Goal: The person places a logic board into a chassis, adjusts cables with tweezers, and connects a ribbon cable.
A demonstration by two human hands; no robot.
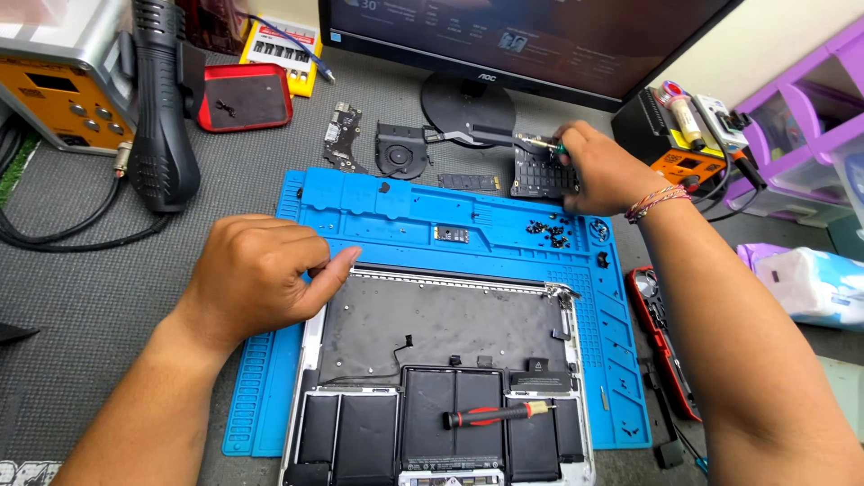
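My right hand (601, 169) pinches a small green-handled screwdriver (546, 144), fingers closed tight on its grip, the metal tip pointing left past my fingertips. It hovers over a dark circuit board (540, 173) that lies just under and left of those fingers, at the far edge of the blue mat (270, 396). Just toward me from that hand, a heap of tiny black screws (549, 232) sits on the mat. Left of the board lie a narrow green module (468, 182), then a black fan (400, 148), then a second, smaller board (342, 137).

My left hand (256, 274) holds nothing; the fingers are curled loosely, thumb stretched right, its tip at the top left corner of the opened laptop (441, 360). The laptop lies right of and below that hand, its black battery cells (360, 427) nearest me. A red-and-black screwdriver (499, 415) rests across those cells, well apart from both hands. Beyond my left knuckles, off the mat, a hot-air handle (162, 108) stands beside an orange station (54, 90). A monitor (522, 40) rises behind my right hand.
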